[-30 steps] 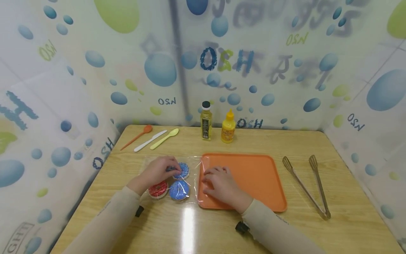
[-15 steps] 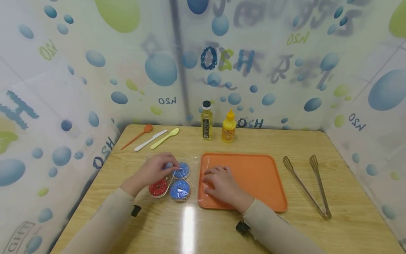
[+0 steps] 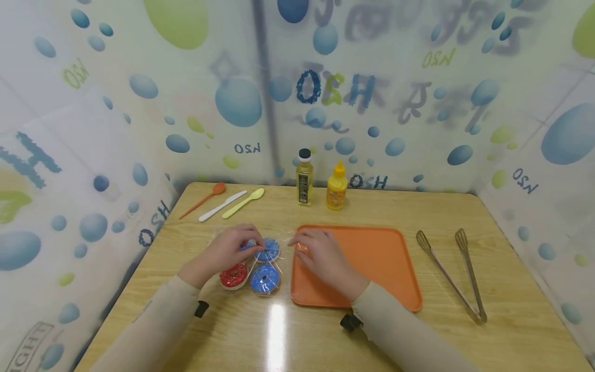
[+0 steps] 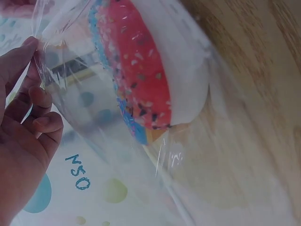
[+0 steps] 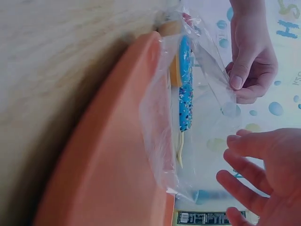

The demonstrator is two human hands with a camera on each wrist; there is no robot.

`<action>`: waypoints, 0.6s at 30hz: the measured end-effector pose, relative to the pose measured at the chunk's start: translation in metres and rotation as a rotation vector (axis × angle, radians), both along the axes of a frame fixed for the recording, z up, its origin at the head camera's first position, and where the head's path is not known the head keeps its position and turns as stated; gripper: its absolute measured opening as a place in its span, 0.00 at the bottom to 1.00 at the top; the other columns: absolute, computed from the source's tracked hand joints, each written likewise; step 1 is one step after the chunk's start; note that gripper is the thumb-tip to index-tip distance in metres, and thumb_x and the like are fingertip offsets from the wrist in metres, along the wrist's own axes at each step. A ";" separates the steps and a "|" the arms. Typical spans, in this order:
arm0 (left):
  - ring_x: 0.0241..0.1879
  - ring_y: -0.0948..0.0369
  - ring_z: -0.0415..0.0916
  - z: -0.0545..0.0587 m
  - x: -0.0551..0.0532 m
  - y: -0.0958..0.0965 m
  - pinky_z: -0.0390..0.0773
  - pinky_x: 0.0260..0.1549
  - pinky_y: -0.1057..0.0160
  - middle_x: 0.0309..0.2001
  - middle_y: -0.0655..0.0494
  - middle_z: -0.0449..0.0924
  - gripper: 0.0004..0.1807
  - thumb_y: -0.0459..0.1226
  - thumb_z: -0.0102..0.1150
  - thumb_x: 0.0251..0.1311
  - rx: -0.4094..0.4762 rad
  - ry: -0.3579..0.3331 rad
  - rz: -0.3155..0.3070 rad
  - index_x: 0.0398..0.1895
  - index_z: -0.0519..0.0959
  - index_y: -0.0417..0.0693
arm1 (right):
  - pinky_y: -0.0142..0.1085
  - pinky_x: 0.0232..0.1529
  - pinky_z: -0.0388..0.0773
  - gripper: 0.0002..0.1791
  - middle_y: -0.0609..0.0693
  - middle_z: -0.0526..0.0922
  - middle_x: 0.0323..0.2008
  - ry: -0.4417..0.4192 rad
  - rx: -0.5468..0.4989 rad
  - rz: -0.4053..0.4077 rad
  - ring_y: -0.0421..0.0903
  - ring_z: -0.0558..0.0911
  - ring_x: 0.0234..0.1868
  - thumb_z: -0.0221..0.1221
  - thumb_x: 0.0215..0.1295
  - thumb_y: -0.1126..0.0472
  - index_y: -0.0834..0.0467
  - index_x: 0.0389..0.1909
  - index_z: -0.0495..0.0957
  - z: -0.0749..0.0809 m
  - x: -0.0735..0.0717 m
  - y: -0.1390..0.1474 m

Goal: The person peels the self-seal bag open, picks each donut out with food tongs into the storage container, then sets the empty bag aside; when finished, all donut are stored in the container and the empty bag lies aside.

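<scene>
My left hand (image 3: 223, 256) pinches the top film of a clear plastic bag (image 5: 155, 113) between thumb and fingertips and holds it raised. Inside the bag lie a red sprinkled donut (image 3: 234, 276) and blue sprinkled donuts, one nearer (image 3: 265, 279) and one farther (image 3: 270, 249). Another blue patch is mostly hidden under the left hand. In the left wrist view the red donut (image 4: 141, 66) stands out through the film. My right hand (image 3: 325, 257) hovers over the left side of an orange tray (image 3: 376, 258), fingers spread and bent loosely, near the bag's end, holding nothing.
An orange spoon (image 3: 204, 199), a white knife (image 3: 223, 206) and a yellow spoon (image 3: 243, 203) lie at the back left. An oil bottle (image 3: 304, 178) and a yellow squeeze bottle (image 3: 337, 188) stand at the back. Metal tongs (image 3: 453, 279) lie spread on the right.
My left hand has drawn the film up and slightly left, off the donuts. The right hand has risen from the tray's left side and shifted toward the far side.
</scene>
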State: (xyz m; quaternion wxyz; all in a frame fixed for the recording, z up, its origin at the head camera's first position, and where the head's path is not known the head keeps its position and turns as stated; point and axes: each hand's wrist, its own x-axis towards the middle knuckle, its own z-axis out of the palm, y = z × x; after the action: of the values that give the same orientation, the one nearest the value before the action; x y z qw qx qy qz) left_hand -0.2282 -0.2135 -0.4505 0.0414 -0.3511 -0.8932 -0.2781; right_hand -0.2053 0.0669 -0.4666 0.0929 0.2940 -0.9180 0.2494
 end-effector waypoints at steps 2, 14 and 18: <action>0.36 0.70 0.76 -0.001 -0.001 0.001 0.80 0.36 0.62 0.40 0.67 0.83 0.03 0.38 0.71 0.64 -0.002 0.010 -0.004 0.38 0.87 0.58 | 0.54 0.63 0.73 0.13 0.44 0.85 0.56 -0.001 0.007 0.009 0.49 0.81 0.60 0.69 0.67 0.60 0.43 0.51 0.86 0.002 -0.002 -0.002; 0.36 0.70 0.76 0.003 0.002 0.002 0.80 0.37 0.61 0.40 0.67 0.83 0.01 0.41 0.68 0.67 -0.020 -0.015 0.038 0.38 0.86 0.58 | 0.49 0.60 0.76 0.03 0.42 0.85 0.48 0.034 -0.037 -0.019 0.46 0.82 0.54 0.72 0.64 0.55 0.45 0.37 0.89 -0.001 -0.009 -0.008; 0.32 0.70 0.73 0.005 0.004 0.000 0.77 0.32 0.65 0.39 0.68 0.83 0.02 0.42 0.68 0.68 -0.017 -0.022 0.059 0.39 0.86 0.56 | 0.48 0.60 0.77 0.03 0.41 0.86 0.44 0.085 -0.128 -0.047 0.45 0.83 0.50 0.75 0.61 0.55 0.45 0.34 0.90 -0.001 -0.009 -0.007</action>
State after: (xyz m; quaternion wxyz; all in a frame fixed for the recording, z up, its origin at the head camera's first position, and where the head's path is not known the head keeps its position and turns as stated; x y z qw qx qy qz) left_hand -0.2239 -0.2136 -0.4460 0.0371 -0.3217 -0.9059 -0.2729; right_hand -0.2146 0.0600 -0.4675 0.1561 0.2760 -0.9022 0.2925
